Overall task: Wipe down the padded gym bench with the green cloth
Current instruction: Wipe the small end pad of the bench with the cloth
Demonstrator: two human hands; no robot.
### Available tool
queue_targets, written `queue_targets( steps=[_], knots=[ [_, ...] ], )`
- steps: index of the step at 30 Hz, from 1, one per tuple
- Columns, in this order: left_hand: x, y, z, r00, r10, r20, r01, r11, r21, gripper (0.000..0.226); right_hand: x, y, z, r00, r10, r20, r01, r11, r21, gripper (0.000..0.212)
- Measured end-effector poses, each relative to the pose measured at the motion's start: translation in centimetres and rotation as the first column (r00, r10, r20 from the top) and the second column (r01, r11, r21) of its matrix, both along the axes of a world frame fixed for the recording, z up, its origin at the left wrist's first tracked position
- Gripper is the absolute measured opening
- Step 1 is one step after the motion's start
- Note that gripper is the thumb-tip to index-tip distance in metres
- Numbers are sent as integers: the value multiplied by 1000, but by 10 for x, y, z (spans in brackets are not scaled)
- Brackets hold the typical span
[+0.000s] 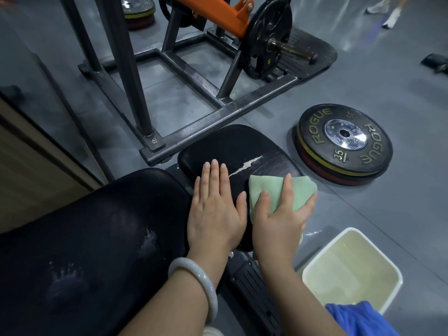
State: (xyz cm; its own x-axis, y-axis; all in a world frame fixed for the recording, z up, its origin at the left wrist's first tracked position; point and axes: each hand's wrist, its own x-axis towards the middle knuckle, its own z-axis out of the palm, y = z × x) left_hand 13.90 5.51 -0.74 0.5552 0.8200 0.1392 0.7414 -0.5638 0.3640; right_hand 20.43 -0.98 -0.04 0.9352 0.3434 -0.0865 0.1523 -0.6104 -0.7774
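The black padded bench has a long back pad [92, 238] at lower left and a smaller seat pad [232, 146] beyond it, with a torn pale strip in its cover. My left hand [214, 212] lies flat, fingers straight, on the near part of the seat pad. Beside it, my right hand [282, 219] presses the folded green cloth [274, 187] onto the seat pad's right side, fingers spread over the cloth. Damp handprints show on the back pad.
A white tub of cloudy water [351, 270] stands on the grey floor at lower right. Stacked black weight plates [344, 141] lie right of the seat. A steel machine frame [194, 127] with an orange arm and a loaded plate stands just beyond the bench.
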Motion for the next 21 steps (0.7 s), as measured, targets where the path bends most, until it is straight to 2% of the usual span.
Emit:
queue_targets(
  steps=[7,21],
  knots=[
    [0,1,0,1000,0,-11,0,1000,10,78,-23,0,-3,998,-41,-46,46,993,109,59],
    [0,0,-2,1000,-2,-11,2,1000,6,77,25,9,9,985,-127,-113,136,988,78,53]
  ],
)
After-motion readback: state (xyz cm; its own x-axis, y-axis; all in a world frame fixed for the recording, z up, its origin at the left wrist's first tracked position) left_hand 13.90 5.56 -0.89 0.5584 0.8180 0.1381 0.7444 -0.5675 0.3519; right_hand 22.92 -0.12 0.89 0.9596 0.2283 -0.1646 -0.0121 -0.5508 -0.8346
